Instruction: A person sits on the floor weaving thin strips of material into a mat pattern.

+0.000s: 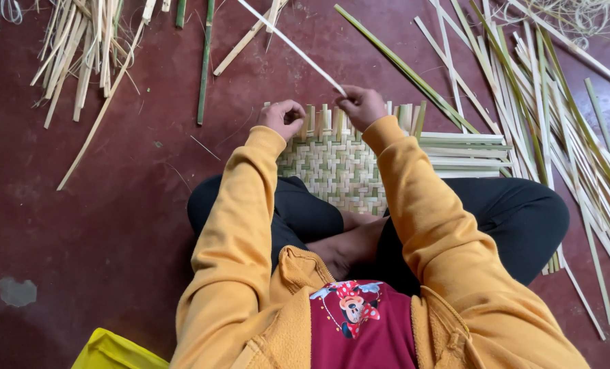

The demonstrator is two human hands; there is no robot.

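Pinched in the right hand (362, 106), a pale bamboo strip (288, 42) slants up-left over the woven mat (336, 167) on the red floor (113, 225). The left hand (282, 118) curls closed on the mat's upright strip ends (316, 119).

Both arms in yellow sleeves extend toward 12 o'clock, elbows bent and flared out. Left hand (282, 117) at about 11 o'clock, fingers curled into a loose fist, knuckles up. Right hand (361, 106) at about 1 o'clock, just beside the left, fingers pinched shut, wrist slightly cocked. Legs crossed, bare foot tucked at centre.
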